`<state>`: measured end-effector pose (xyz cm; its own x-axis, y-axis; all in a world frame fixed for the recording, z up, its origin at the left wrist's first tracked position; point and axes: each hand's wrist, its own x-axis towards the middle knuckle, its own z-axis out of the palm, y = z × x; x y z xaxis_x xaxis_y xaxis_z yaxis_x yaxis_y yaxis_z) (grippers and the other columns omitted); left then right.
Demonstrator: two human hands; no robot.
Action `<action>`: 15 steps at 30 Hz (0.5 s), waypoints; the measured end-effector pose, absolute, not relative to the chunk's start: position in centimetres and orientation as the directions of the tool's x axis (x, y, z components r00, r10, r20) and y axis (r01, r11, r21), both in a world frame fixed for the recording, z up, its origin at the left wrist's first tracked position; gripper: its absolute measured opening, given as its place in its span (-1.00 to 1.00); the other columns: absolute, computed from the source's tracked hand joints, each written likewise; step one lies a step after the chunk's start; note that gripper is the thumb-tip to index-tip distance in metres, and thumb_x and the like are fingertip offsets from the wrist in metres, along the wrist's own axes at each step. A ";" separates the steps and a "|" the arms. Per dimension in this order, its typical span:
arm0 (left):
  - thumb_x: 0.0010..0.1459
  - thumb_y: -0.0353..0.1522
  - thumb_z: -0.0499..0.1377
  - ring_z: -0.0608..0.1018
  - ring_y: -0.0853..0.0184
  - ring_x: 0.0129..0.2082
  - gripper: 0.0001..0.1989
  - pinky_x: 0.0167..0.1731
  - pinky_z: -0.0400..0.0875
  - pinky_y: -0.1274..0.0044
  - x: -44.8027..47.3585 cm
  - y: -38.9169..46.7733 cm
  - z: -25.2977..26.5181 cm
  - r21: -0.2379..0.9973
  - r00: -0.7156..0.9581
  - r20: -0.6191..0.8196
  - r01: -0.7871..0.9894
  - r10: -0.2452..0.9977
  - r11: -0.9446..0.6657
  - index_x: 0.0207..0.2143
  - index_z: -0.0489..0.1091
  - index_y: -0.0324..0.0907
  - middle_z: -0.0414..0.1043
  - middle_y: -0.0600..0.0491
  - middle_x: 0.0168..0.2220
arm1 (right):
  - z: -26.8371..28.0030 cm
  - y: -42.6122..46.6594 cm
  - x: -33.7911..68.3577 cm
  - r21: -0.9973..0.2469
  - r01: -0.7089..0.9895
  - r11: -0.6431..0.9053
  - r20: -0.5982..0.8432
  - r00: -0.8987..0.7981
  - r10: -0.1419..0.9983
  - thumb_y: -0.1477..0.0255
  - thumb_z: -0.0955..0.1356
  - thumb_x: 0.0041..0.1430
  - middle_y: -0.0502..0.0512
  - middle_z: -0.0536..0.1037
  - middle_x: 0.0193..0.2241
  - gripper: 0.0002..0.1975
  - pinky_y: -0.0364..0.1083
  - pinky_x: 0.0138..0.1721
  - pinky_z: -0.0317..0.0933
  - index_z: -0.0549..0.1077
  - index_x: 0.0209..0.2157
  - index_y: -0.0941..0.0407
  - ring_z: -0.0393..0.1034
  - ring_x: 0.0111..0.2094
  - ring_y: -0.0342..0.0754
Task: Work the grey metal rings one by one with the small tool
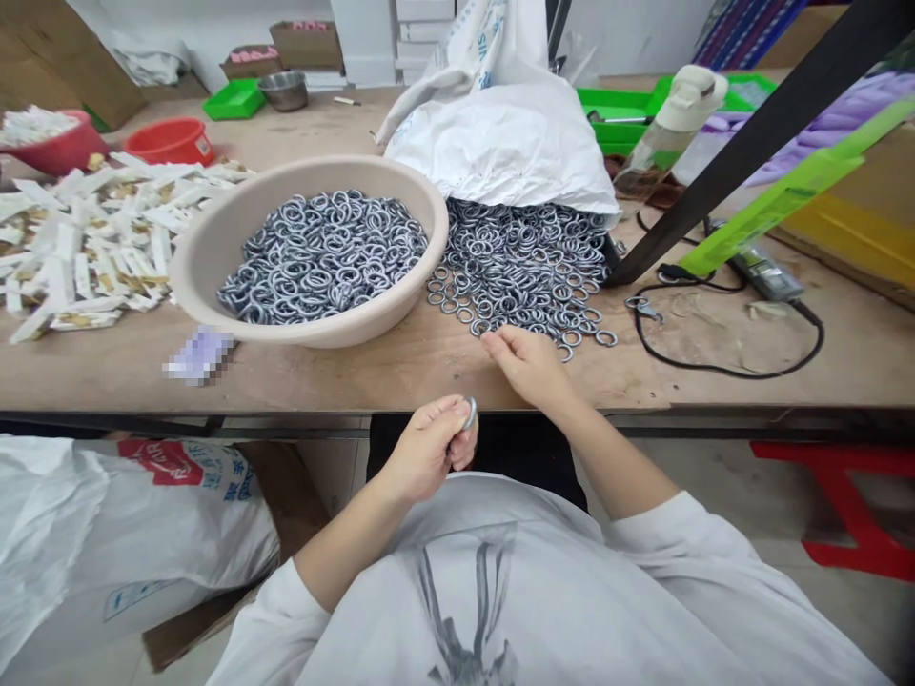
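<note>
Clasping a grey ring [470, 413], our left hand [433, 446] hangs in front of the bench edge, above our lap, with the fingers curled in and the thumb pressed close to the ring, which pokes up at the top of the fist. We cannot tell whether more rings lie hidden inside that fist. Our right hand [527, 366] reaches over the bench [321, 383] to the near edge of the loose ring pile [529, 272], its thumb and fingertips close together; we cannot tell whether they pinch a ring or only come near one.

The pile lies at the mouth of a white sack [500, 143], with a few rings strayed toward us on the wood. Just left of it we have a wide beige basin [307, 331] holding many more of the same rings, heaped toward its middle and right. Farther left lies a broad scatter of white pieces [92, 238], with a red bowl [170, 143] behind them, and a small purple item [200, 354], blurred out, lies near the front of the basin. To our right, a black post [736, 152] slants up beside the pile, a clear bottle [672, 124] leans behind it, and a dark cable [729, 375] loops over the bench.
</note>
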<state>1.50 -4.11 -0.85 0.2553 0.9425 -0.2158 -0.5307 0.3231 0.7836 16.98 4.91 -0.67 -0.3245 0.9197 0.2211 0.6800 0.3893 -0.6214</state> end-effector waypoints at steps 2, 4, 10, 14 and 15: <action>0.07 -0.14 0.30 0.15 0.56 -0.71 -0.58 -0.71 0.09 0.66 1.2 -4.0 -0.9 0.793 0.227 -0.228 -0.521 0.947 0.316 -0.60 0.24 -0.23 0.13 0.20 -0.67 | -0.3 6.9 16.7 -0.440 0.816 0.374 0.192 -0.321 0.927 0.15 0.25 0.34 0.04 0.48 -0.48 -0.62 -0.13 -0.44 -0.05 0.44 -0.41 0.12 0.34 -0.43 -0.06; 0.06 -0.18 0.30 0.19 0.56 -0.70 -0.66 -0.71 0.10 0.67 0.8 -3.5 -0.9 0.798 0.166 -0.246 -0.524 0.955 0.297 -0.52 0.34 -0.25 0.24 0.16 -0.63 | 0.2 8.6 15.7 -0.255 0.870 0.423 0.181 -0.386 0.904 0.17 0.33 0.28 0.12 0.57 -0.25 -0.71 -0.12 -0.39 0.03 0.50 -0.19 0.09 0.43 -0.29 0.03; -0.08 -0.35 0.29 0.29 0.53 -0.68 -0.71 -0.73 0.06 0.68 -0.7 -2.1 -0.9 0.818 -0.009 -0.283 -0.525 0.959 0.236 -0.25 0.42 -0.20 0.45 0.11 -0.48 | 1.0 11.0 12.8 -0.033 0.906 0.422 0.067 -0.419 0.905 0.44 0.23 0.33 0.34 0.55 -0.10 -0.74 -0.04 -0.22 0.21 0.52 -0.10 0.19 0.49 -0.14 0.14; -0.04 -0.23 0.23 0.25 0.52 -0.68 -0.75 -0.73 0.00 0.64 -1.8 -1.5 -1.2 0.841 -0.095 -0.297 -0.497 0.950 0.213 -0.37 0.41 -0.23 0.38 0.11 -0.52 | 1.5 9.8 13.4 -0.215 0.851 0.480 0.113 -0.466 0.878 0.43 0.24 0.32 0.26 0.55 -0.15 -0.79 -0.08 -0.24 0.17 0.50 -0.19 0.17 0.45 -0.18 0.07; 0.01 -0.18 0.23 0.24 0.52 -0.67 -0.72 -0.72 0.00 0.63 -2.0 -1.4 -1.3 0.883 -0.143 -0.253 -0.439 0.957 0.168 -0.35 0.42 -0.23 0.37 0.11 -0.50 | 1.7 9.3 13.8 -0.312 0.804 0.506 0.101 -0.501 0.860 0.40 0.24 0.33 0.20 0.55 -0.22 -0.79 -0.10 -0.27 0.15 0.48 -0.25 0.16 0.43 -0.24 0.02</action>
<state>-2.01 -1.37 -1.31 -0.1433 0.9567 -0.2534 -0.4391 0.1681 0.8826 13.77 9.26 1.67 -0.5010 0.8595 0.1012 0.8042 0.5055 -0.3125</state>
